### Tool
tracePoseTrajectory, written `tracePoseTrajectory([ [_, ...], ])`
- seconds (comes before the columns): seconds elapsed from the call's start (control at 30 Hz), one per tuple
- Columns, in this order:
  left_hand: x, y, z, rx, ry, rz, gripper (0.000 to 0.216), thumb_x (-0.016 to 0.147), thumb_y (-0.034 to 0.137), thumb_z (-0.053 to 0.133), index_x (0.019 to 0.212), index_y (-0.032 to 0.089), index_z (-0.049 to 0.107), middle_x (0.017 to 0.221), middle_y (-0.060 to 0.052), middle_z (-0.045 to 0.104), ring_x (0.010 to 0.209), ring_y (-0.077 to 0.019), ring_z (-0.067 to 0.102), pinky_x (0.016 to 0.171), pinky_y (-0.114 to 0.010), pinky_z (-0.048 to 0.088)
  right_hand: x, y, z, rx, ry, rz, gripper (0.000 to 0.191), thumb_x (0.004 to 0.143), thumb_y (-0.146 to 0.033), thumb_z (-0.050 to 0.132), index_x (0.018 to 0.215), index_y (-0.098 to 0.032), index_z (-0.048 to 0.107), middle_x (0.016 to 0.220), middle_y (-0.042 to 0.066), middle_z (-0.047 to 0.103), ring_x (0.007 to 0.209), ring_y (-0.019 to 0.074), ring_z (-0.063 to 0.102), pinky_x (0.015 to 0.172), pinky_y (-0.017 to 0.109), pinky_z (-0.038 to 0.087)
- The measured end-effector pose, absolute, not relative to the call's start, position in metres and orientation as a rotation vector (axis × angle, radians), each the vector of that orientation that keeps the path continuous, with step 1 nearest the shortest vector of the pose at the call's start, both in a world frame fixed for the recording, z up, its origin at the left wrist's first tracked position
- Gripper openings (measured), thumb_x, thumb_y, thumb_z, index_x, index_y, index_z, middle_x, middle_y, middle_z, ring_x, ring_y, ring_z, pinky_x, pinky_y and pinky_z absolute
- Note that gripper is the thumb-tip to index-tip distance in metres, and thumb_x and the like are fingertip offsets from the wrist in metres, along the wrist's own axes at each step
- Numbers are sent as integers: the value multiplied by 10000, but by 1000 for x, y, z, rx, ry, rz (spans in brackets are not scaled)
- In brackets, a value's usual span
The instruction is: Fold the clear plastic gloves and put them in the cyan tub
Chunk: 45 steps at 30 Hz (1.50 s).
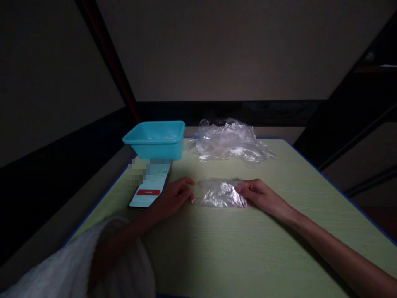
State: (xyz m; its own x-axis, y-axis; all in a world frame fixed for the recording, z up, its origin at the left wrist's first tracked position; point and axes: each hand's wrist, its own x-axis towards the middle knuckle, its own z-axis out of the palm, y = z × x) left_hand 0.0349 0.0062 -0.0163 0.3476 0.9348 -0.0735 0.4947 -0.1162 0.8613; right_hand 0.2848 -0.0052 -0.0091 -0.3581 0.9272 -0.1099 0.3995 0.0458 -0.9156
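Note:
A clear plastic bag (218, 193), flattened into a rough rectangle, lies on the table in front of me. My right hand (257, 194) pinches its right edge, thumb on top and the other fingers underneath. At the bag's left end rests my left hand (176, 194), its fingers apart and slightly curled, with nothing held in them. The fingertips are close to the bag's left edge; whether they touch it I cannot tell. Behind the bag sits a loose heap of crumpled clear plastic bags (229, 140).
A turquoise plastic basket (161, 149) stands at the back left, something clear inside it. In front of it a phone (151, 186) with a lit screen leans or lies beside my left forearm. The pale green table (211, 248) has a blue edge; a wall panel rises behind.

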Motion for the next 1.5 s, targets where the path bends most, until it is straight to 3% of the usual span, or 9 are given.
tracePoseTrajectory([
  [0.23, 40, 2, -21, 1640, 1308, 693, 329, 625, 224, 568, 939, 173, 484, 598, 59, 579, 569, -145, 552, 554, -243, 395, 284, -2, -14, -1384, -1691, 1249, 277, 672, -417, 546, 528, -187, 496, 442, -27, 455, 409, 85, 362, 419, 239, 275],
  [0.37, 41, 1, -22, 1656, 1313, 711, 381, 612, 194, 579, 979, 162, 480, 607, 59, 575, 557, -133, 532, 551, -243, 391, 286, -2, -15, -1422, -1658, 1180, 198, 624, -361, 574, 648, -167, 540, 503, -10, 530, 435, 99, 421, 432, 243, 307],
  [0.8, 45, -2, -23, 1661, 1276, 730, 402, 606, 123, 555, 995, 179, 475, 582, 83, 538, 554, -122, 550, 555, -235, 414, 288, -7, -24, -1496, -1984, 619, 432, 745, -269, 491, 1143, -104, 525, 594, -11, 547, 515, 146, 505, 504, 271, 373],
  [1.23, 43, -3, -26, 1772, 1298, 716, 471, 588, 109, 563, 1047, 170, 475, 599, 81, 518, 557, -115, 507, 543, -223, 397, 299, -8, -23, -1593, -2132, 353, 364, 815, -298, 461, 1125, -118, 521, 652, 34, 617, 561, 193, 570, 513, 296, 397],
  [1.37, 44, -3, -26, 1751, 1317, 757, 482, 576, 108, 574, 1043, 164, 469, 619, 79, 514, 558, -112, 483, 544, -228, 391, 299, -15, -22, -1448, -2158, 159, 275, 845, -272, 436, 1031, -139, 590, 874, 111, 652, 764, 226, 617, 650, 346, 486],
  [1.5, 46, 6, -27, 1680, 1384, 948, 358, 597, 129, 586, 936, 174, 483, 687, 59, 531, 611, -110, 500, 601, -239, 422, 292, -21, -22, -1319, -2243, 158, 324, 888, -264, 410, 1151, -138, 551, 1089, 139, 629, 1000, 250, 591, 855, 425, 486],
])
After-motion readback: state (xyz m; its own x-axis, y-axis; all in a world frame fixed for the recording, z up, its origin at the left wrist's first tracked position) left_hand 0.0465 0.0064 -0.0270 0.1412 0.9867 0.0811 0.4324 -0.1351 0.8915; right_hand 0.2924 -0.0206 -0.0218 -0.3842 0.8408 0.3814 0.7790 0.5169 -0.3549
